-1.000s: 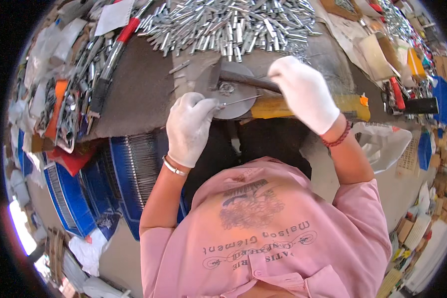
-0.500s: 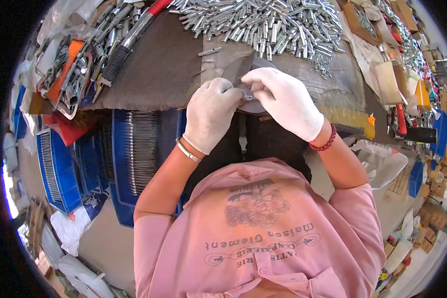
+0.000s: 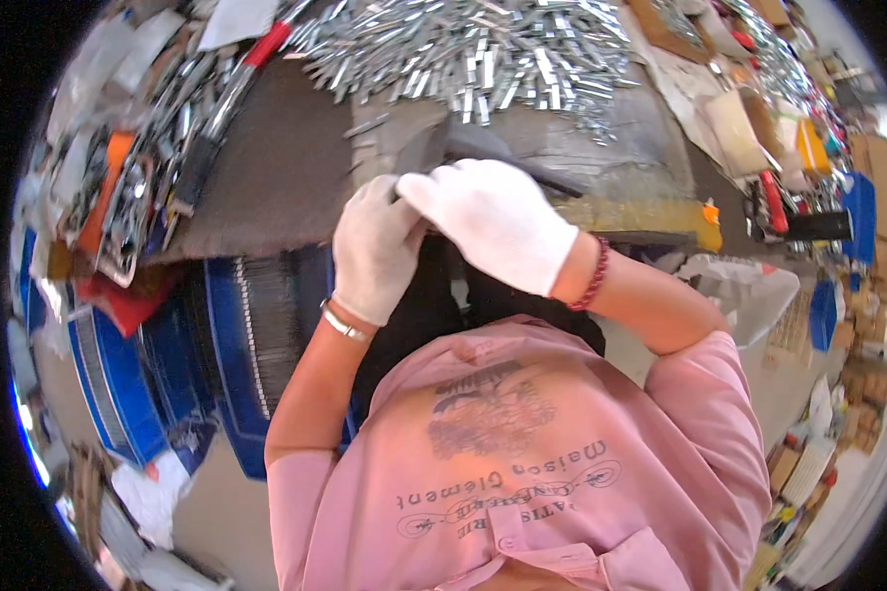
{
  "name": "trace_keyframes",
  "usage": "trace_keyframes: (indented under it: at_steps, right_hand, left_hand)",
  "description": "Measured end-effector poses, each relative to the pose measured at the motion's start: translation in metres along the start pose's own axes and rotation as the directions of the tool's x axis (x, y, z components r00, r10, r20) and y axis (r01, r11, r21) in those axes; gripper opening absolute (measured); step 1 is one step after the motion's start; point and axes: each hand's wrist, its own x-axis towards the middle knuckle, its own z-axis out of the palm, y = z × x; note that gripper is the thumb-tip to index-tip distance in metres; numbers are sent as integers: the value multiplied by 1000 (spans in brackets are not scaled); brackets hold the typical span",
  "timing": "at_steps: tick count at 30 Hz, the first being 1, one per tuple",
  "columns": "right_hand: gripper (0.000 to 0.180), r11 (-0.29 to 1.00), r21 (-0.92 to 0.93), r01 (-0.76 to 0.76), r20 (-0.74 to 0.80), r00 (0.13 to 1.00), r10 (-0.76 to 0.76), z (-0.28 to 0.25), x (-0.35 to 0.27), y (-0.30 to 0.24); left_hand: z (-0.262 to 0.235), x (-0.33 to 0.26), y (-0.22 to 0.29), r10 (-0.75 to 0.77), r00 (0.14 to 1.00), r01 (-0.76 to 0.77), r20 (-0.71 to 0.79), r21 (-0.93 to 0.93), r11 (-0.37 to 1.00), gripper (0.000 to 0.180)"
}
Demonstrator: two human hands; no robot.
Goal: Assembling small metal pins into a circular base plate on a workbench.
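Cluttered tabletop carries a dark flat metal piece at its near edge, under both gloved hands: left hand curled on its end, right hand pressing over it. Beyond lies a heap of silvery metal parts, seemingly unprocessed; blue trays sit left.

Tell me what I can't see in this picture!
- What the left hand and right hand work on: head view, the white gloves cover it.
- The dark tool's near end: hidden under the right hand.
- Single pieces in the metal pile: too small.
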Motion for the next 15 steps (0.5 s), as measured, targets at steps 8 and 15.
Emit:
trace_keyframes:
  at_steps: [8, 15]
  right_hand:
    - [33, 986, 165, 6, -237, 971, 34, 21, -22, 8]
    - [33, 973, -26, -228, -167, 961, 221, 11, -58, 73]
  left_hand:
    - [-1, 5, -1, -32, 997, 28, 76, 54, 998, 16]
    - [9, 5, -7, 47, 998, -50, -30, -115, 992, 17]
